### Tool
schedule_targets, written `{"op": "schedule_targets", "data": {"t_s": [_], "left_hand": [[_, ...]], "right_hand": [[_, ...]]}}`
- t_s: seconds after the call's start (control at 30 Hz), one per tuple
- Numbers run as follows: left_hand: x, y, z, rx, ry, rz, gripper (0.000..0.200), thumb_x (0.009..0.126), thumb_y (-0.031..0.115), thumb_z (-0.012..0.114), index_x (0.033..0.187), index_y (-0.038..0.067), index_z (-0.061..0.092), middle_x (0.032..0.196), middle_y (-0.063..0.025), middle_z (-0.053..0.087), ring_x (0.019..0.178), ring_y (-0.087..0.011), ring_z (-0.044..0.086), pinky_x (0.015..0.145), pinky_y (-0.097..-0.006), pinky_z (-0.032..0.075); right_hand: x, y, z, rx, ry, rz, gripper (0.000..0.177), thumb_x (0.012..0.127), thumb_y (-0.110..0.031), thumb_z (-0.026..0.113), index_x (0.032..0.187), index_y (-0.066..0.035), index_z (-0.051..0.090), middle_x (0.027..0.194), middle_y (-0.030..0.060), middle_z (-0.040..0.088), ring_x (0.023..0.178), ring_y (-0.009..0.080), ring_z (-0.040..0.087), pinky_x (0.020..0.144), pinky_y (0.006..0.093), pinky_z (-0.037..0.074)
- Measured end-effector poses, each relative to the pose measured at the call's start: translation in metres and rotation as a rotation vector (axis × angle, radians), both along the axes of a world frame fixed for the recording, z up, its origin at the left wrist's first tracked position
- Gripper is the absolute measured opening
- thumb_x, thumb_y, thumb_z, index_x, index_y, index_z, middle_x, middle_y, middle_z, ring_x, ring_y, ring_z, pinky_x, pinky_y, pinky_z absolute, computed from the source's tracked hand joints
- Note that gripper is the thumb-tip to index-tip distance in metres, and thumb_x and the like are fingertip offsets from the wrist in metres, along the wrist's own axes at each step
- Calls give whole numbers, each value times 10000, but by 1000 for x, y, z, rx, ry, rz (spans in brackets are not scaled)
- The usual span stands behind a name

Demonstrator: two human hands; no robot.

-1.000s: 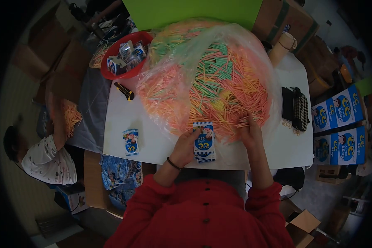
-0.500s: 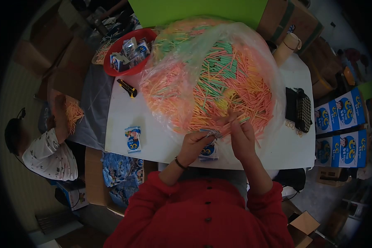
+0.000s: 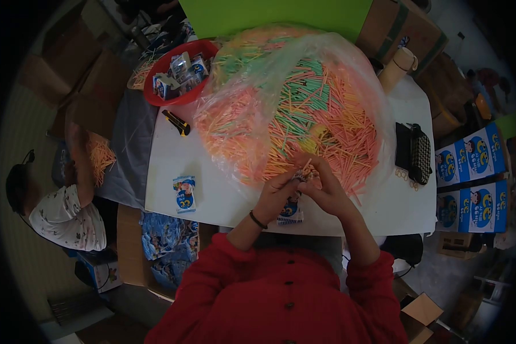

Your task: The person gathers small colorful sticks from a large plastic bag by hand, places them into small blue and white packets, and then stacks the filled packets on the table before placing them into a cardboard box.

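Observation:
My left hand (image 3: 274, 199) is closed around a small printed packet, mostly hidden by my fingers. Against it, my right hand (image 3: 328, 194) pinches a few thin pastel sticks (image 3: 308, 171) at the packet's mouth; how far they sit inside cannot be made out. Below both hands, another blue-and-white packet (image 3: 290, 213) lies on the white table (image 3: 235, 215), partly covered. Just beyond my fingers spreads a large clear plastic bag (image 3: 243, 92), opened over a heap of pink, green and yellow sticks (image 3: 304, 86). A flat printed packet (image 3: 184, 194) rests to the left.
A red bowl (image 3: 155, 98) of packets and a yellow-black box cutter (image 3: 176, 122) are at the left. A beige bottle (image 3: 399, 67) and a patterned pouch (image 3: 421, 153) stand right. A box of wrappers (image 3: 169, 241) sits beside the table. A co-worker (image 3: 69, 215) handles sticks farther left.
My right hand has come left and down with the sticks, meeting my left hand at the packet. The co-worker's arm has shifted slightly.

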State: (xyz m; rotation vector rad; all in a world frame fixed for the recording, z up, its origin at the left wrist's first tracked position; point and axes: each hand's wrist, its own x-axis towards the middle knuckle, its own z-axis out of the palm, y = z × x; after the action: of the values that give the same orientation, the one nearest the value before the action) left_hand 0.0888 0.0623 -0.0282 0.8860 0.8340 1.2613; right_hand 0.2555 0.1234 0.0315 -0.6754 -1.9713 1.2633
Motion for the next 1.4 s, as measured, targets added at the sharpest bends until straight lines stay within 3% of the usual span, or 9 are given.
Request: {"op": "schedule_targets", "data": {"t_s": [0.23, 0.4, 0.63, 0.77, 0.83, 0.97, 1.2, 1.33, 1.4], "left_hand": [[7, 22, 32, -13, -138, 89, 367, 955, 31, 489, 1321, 54, 473, 1082, -63, 637, 918, -152, 644, 816, -287, 531], [-33, -13, 50, 47, -16, 329, 338, 839, -67, 654, 1131, 32, 517, 1033, -66, 617, 948, -148, 622, 800, -287, 538], [-174, -86, 53, -146, 736, 641, 358, 881, 17, 630, 1221, 44, 520, 883, -68, 646, 762, -102, 633, 631, -224, 520], [-210, -98, 33, -315, 958, 611, 381, 847, 58, 675, 1206, 48, 547, 964, -90, 644, 874, -175, 628, 770, -323, 509], [-199, -91, 31, 59, 1922, 841, 422, 784, 100, 723, 1176, 61, 572, 1040, -85, 617, 1005, -269, 563, 934, -435, 391], [-156, -78, 45, 229, 1816, 940, 365, 731, 132, 749, 1067, 73, 621, 1049, -76, 581, 1047, -320, 491, 963, -464, 295], [-30, -52, 30, 464, 1460, 407, 201, 735, 227, 763, 772, 122, 595, 784, -16, 538, 841, -234, 509, 764, -392, 326], [-17, -37, 13, 253, 1366, 381, 257, 722, 259, 774, 732, 125, 556, 744, -24, 514, 778, -243, 497, 747, -389, 319], [-19, -34, 6, 168, 1322, 353, 266, 716, 261, 779, 729, 125, 551, 735, -22, 512, 770, -244, 499, 742, -386, 317]], "right_hand": [[43, 35, 18, 34, 109, -278, 464, 866, -129, 643, 1293, -43, 487, 1308, 98, 512, 1234, 207, 464, 1040, 340, 354], [75, 35, 13, 18, -34, -607, 187, 890, -35, 595, 1074, -21, 628, 975, 76, 657, 956, 163, 620, 853, 279, 477], [70, 15, -6, 284, -420, -369, 85, 817, -56, 661, 893, -20, 647, 855, 117, 640, 809, 285, 620, 722, 365, 489], [51, 24, -7, 364, -414, -358, 101, 817, -68, 663, 905, -26, 636, 855, 104, 637, 789, 278, 615, 686, 360, 490], [39, 31, -3, 379, -399, -379, 94, 824, -69, 656, 905, -27, 633, 855, 105, 637, 798, 277, 620, 688, 359, 492], [26, 37, 2, 426, -372, -369, 97, 835, -59, 637, 923, -22, 623, 857, 117, 634, 815, 288, 635, 697, 361, 501], [52, 59, -10, 252, -271, -606, 76, 891, -79, 592, 935, -21, 611, 900, 140, 648, 828, 309, 640, 716, 360, 505], [94, 85, -6, 79, -221, -731, 92, 903, -70, 585, 974, -22, 618, 955, 135, 660, 869, 271, 653, 748, 328, 500], [107, 98, 0, 284, -225, -764, 125, 910, -64, 584, 1021, -20, 620, 978, 133, 668, 908, 238, 656, 779, 308, 497]]}}
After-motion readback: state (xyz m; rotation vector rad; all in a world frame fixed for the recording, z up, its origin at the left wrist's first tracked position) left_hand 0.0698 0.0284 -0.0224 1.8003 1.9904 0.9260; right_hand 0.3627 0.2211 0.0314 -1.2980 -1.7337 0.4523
